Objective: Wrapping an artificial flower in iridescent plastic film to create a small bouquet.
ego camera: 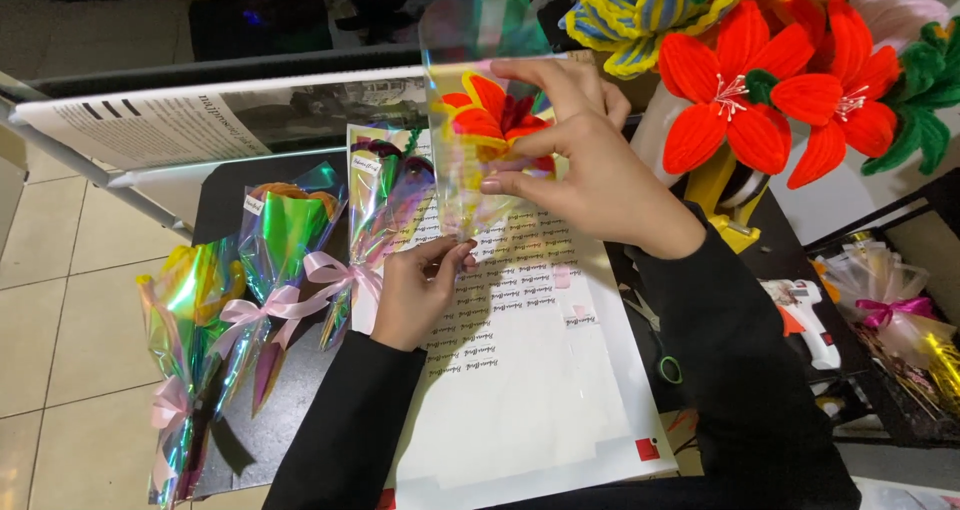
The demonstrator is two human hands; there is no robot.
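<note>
1. Head view: our right hand [590, 160] pinches the upper part of a clear iridescent wrap [470, 120] w/ fingers closed round it. A red-yellow flower [495, 118] sits inside, held up above the table.
2. Our left hand [425, 290] grips the wrap's bottom tip betw. thumb & fingers, just over the sticker sheet [520, 350].
3. Left of the sheet, three wrapped flowers [280, 260] w/ pink bows lie side by side on the dark table [290, 410].
4. Right side: big red flowers [770, 90] in a vase, near our right wrist. A glue gun [805, 315] lies beside the right sleeve; scissors [660, 355] are partly under the arm.
5. Risks, as we judge: the wrap is slick, so a loose pinch at the bottom could let it unroll or let the flower slide out. Swinging the right elbow could knock the vase. The sleeve is close to the glue gun; whether it's hot we can't tell.
</note>
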